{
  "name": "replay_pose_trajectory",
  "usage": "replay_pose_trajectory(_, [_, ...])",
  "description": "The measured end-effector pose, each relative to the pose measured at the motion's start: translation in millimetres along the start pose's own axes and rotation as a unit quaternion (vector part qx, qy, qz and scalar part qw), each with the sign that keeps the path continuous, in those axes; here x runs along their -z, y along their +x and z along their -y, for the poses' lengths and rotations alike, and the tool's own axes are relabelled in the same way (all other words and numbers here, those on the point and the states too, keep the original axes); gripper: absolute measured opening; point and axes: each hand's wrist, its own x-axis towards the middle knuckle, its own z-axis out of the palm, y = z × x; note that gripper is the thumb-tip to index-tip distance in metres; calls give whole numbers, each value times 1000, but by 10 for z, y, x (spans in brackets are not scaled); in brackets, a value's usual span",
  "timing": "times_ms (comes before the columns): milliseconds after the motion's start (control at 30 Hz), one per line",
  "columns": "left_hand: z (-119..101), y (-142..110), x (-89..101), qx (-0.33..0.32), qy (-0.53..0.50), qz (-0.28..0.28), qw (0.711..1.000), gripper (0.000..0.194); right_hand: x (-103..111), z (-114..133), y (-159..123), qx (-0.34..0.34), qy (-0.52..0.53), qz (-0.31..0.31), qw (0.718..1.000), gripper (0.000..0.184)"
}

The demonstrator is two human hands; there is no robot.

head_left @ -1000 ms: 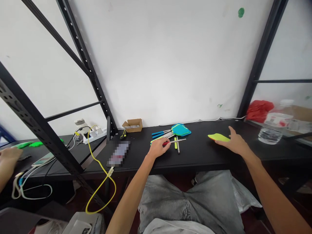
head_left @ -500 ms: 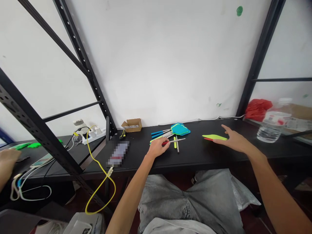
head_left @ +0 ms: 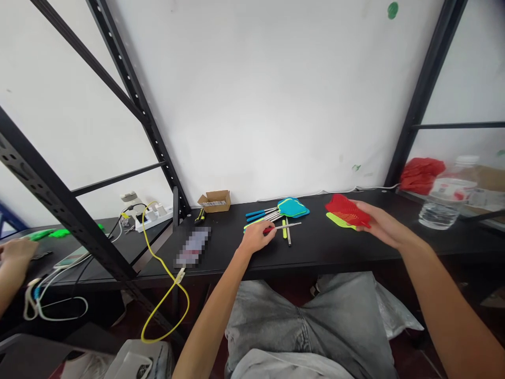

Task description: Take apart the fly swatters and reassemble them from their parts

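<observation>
My left hand (head_left: 257, 237) is closed around a red-handled metal rod (head_left: 292, 226), which points right above the black tabletop. In my right hand (head_left: 379, 223) is a red perforated fly swatter head (head_left: 347, 209), gripped at its right end and tilted up. Beneath it lies a yellow-green swatter head (head_left: 340, 221), partly covered. Just beyond my left hand, blue fly swatters (head_left: 292, 207) with metal rods are piled together. A short yellow-green handle (head_left: 284, 229) and a thin rod with a dark end (head_left: 289, 236) rest below the held rod.
An open cardboard box (head_left: 215, 201) and a yellow-black cutter (head_left: 200, 216) stand back left, near a blurred phone (head_left: 193, 246) on a yellow cable (head_left: 147, 239). A water bottle (head_left: 445, 197) is at right. Another person's hand (head_left: 18, 252) shows far left.
My right hand has closed on the red swatter head and tipped it up off the yellow-green one. My left hand keeps its hold on the rod.
</observation>
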Motion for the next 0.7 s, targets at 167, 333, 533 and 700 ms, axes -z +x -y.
replay_pose_trajectory(167, [-3,1,7,4,2,6,1000,21,-249,-52,61,-28,221,32,974,44])
replay_pose_trajectory(333, [-10,2,12,17,6,16,1000,22,-485,-204,154,-52,328,47,942,37])
replay_pose_trajectory(533, [-2,-9,6,15,4,7,1000,21,-652,-536,340,-48,309,-122,942,13])
replay_pose_trajectory(700, [-7,-9,0,19,8,14,1000,22,-651,-691,428,10,203,-158,966,15])
